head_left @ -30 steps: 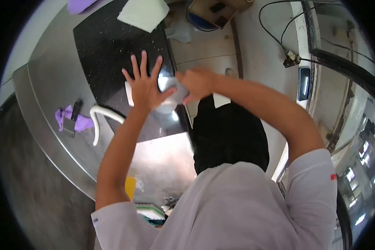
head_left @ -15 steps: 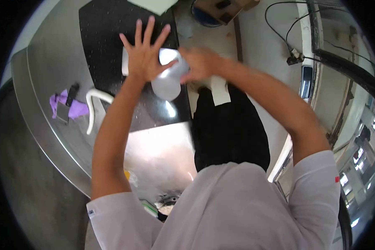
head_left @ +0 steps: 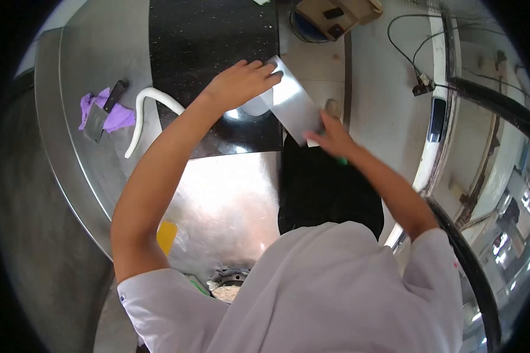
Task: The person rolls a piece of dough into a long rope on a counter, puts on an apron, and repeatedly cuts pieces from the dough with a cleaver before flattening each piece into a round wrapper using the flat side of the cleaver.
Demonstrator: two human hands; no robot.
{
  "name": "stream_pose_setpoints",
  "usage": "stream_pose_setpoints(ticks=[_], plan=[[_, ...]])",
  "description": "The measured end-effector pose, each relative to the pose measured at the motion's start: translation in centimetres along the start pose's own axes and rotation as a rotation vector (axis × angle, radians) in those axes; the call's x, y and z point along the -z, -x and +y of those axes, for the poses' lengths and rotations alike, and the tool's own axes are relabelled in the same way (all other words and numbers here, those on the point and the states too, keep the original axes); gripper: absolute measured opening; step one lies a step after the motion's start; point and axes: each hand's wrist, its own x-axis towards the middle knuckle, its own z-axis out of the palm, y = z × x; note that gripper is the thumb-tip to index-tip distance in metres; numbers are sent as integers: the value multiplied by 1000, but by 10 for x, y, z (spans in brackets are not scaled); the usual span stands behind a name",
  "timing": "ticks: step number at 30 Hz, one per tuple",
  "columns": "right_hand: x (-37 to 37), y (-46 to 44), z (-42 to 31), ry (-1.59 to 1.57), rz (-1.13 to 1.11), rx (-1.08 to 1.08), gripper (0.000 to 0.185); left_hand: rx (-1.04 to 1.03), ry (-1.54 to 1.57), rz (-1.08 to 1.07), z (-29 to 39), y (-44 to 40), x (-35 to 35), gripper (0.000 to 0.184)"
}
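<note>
A shiny flat metal sheet or blade (head_left: 296,105) is held tilted over the front edge of the black speckled board (head_left: 212,35). My right hand (head_left: 334,136) has its fingers closed on the lower right end. At the upper left end, my left hand (head_left: 244,82) lies with bent fingers reaching the metal. A pale round piece (head_left: 257,106) rests on the board beneath, partly hidden by my left hand and the metal. To the left, a white curved tube or strip (head_left: 140,112) lies across the steel surface and the board's edge.
A cleaver (head_left: 97,122) with a black handle lies on a purple cloth (head_left: 121,117) at the left. A yellow piece (head_left: 166,236) is by my left arm. A cardboard box (head_left: 338,15) stands at the top, and a cable with a plug (head_left: 423,85) hangs at the right.
My left hand has gone from spread flat on the board to bent fingers at the metal. My right hand has moved right and down, and the metal now shows as a long tilted sheet.
</note>
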Motion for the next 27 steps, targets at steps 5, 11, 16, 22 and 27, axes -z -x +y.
stream_pose_setpoints(ticks=[5, 11, 16, 22, 27], plan=[[16, 83, 28, -13, -132, -116, 53, 53, 133, -102, -12, -13, 14, 27], [70, -43, 5, 241, 148, 190, 63, 91, 55, -72, -9, -4, 15, 18], [22, -118, -45, 247, 167, 337, 58, 116, 125, -47, -4, 8, 33, 20], [-42, -10, -38, 289, -187, 251, 52, 301, 370, -24, 22, 59, 65, 21], [-28, 17, -26, 251, -173, 366, 48, 710, 1069, 556, 29, 140, 8, 23]])
